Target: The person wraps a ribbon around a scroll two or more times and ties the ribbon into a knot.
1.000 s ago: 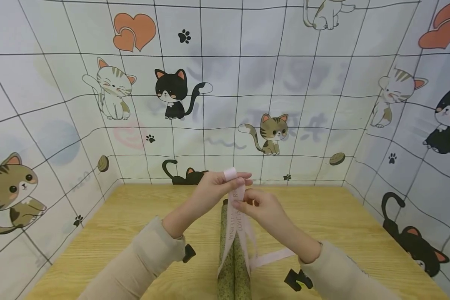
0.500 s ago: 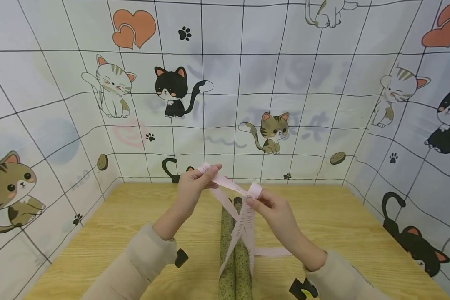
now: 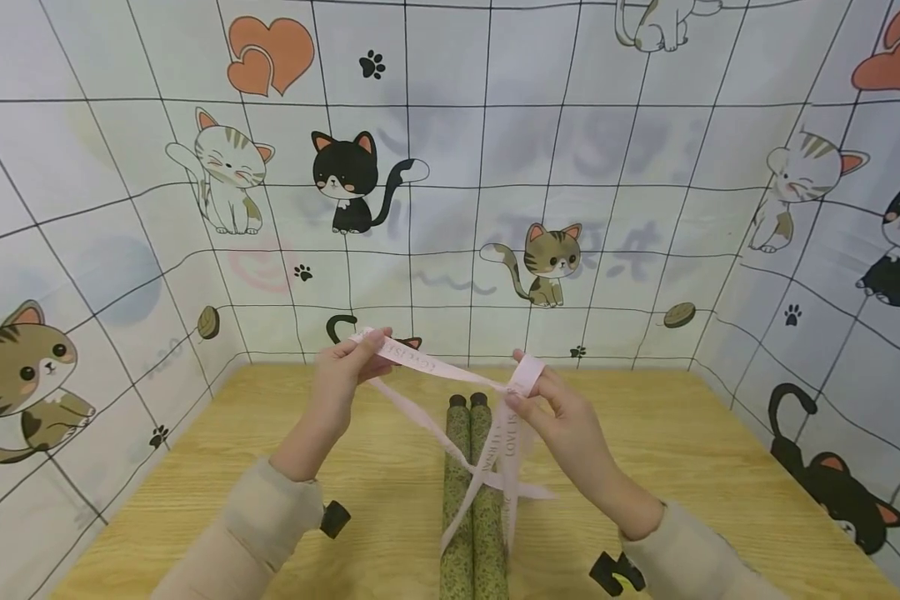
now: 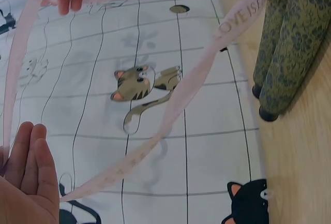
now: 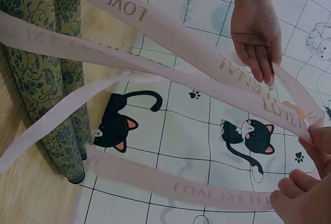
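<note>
A pale pink ribbon (image 3: 435, 364), printed with LOVE IS ETERNAL lettering, stretches between the two hands. The left hand (image 3: 337, 387) pinches one stretch of it between thumb and fingers, out to the left. On the other side, the right hand (image 3: 570, 421) pinches gathered ribbon, with a small loop standing over its fingers. Below, two long green floral-patterned rods (image 3: 456, 575) with dark ends lie side by side. Ribbon lengths hang down across them; in the right wrist view several ribbon strands (image 5: 170, 74) fan out from the right hand toward the rods (image 5: 39, 79).
The rods lie on a wood-grain table (image 3: 270, 533). White grid-patterned cloth (image 3: 450, 150) with cartoon cats encloses the back and sides. Small black pieces (image 3: 335, 518) show beside both sleeves.
The left hand has moved left and away from the right hand, drawing the ribbon out between them. The right hand has shifted slightly right, with a loop now over its fingers.
</note>
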Demonstrator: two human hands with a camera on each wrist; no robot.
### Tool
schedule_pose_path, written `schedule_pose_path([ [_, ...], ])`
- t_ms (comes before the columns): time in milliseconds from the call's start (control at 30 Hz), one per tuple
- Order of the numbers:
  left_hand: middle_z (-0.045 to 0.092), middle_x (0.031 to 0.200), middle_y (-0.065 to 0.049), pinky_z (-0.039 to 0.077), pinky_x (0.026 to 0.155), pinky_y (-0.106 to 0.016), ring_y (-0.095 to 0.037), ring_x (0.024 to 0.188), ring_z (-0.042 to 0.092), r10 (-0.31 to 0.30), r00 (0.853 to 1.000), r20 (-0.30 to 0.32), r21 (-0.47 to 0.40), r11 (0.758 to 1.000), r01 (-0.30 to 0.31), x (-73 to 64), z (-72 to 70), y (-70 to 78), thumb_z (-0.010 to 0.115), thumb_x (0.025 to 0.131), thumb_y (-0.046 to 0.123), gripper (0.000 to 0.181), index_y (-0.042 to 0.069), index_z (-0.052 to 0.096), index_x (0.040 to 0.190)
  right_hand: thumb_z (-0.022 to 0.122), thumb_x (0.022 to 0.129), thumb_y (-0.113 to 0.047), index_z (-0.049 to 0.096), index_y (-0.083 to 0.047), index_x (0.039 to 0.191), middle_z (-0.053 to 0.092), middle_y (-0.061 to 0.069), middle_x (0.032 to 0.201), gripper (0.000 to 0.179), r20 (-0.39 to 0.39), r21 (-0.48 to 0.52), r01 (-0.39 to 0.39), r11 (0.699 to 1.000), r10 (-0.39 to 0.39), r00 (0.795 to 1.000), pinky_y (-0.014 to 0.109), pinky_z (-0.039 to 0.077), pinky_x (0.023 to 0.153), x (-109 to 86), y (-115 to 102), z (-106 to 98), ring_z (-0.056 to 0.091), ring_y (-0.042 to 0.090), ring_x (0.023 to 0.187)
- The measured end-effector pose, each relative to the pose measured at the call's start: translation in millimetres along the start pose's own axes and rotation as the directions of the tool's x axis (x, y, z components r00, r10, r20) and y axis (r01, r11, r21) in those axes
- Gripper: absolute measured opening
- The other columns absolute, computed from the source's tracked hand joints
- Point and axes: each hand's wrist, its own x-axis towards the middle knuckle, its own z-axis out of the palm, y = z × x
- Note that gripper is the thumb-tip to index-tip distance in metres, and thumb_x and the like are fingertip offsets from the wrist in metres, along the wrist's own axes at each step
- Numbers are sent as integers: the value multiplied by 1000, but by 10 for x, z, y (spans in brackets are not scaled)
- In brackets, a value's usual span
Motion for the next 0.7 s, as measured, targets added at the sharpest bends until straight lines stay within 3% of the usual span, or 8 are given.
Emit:
schedule_pose_path([
  [100, 72, 86, 6, 54, 72, -28, -10, 71, 68, 19, 999, -42, -4, 1000, -19, 17, -111, 51, 62, 91, 19, 14, 13, 71, 83, 64, 89, -16, 61, -14, 76, 47, 2, 139, 14, -8, -27, 5, 1000, -5, 1000, 52, 34, 101, -5, 18, -33, 37, 24, 132],
  [267, 72, 83, 6, 54, 70, -27, -10, 70, 69, 40, 996, -84, -5, 999, -41, 60, -301, 109, 62, 91, 20, 16, 15, 71, 80, 64, 89, -14, 60, -12, 75, 48, 4, 138, 15, -15, -28, 16, 999, -17, 1000, 50, 34, 101, -14, 30, -75, 40, 25, 130],
  [400, 72, 79, 5, 54, 69, -25, -10, 70, 69, 28, 989, -143, 1, 1000, -28, 85, -475, 116, 62, 91, 21, 15, 15, 71, 80, 64, 88, -13, 59, -13, 75, 49, 3, 137, 14, -7, -16, 22, 1000, -22, 1000, 37, 36, 102, -26, 47, -95, 40, 21, 130],
  [567, 71, 72, 5, 54, 69, -23, -9, 69, 69, -33, 981, -190, 50, 998, 44, 129, -657, 40, 62, 91, 21, 15, 8, 69, 91, 64, 88, -10, 60, -13, 76, 48, 4, 138, 13, 31, 33, 42, 999, -43, 999, 19, 33, 100, -38, 63, -118, 40, 18, 130],
  [700, 70, 68, 7, 53, 71, -23, -8, 70, 68, -129, 981, -147, 146, 978, 150, 160, -715, -110, 57, 94, 22, 28, -3, 61, 104, 62, 90, -9, 61, -11, 80, 48, 4, 137, 9, 68, 82, 39, 996, -45, 997, 21, 32, 101, -39, 82, -137, 39, 17, 130],
])
